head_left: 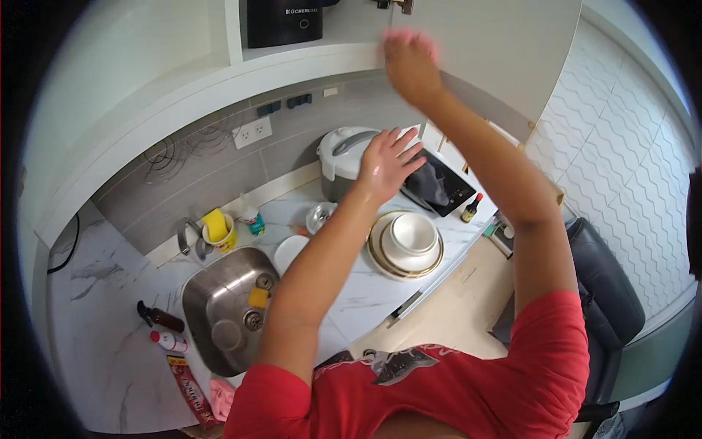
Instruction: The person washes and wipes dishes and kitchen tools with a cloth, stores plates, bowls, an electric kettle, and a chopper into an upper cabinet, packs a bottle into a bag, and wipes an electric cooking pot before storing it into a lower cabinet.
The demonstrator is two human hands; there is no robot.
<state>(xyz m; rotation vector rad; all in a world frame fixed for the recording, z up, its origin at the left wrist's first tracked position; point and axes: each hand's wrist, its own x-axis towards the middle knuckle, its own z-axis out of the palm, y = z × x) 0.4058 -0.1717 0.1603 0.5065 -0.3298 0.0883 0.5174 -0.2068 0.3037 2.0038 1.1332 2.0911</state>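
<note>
head view, right hand blurred, gripped pink cloth partly hidden

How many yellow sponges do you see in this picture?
2. One sponge lies in the sink; the other sponge sits in the cup beside the sink. More could be hidden behind the left arm.

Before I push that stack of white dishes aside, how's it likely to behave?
The stack of dishes looks ceramic, so it's probably heavy for its size and breakable. The top bowl sits raised above wider plates, so it might tip or slide if shoved. Its smooth surface could also be slippery.
</note>
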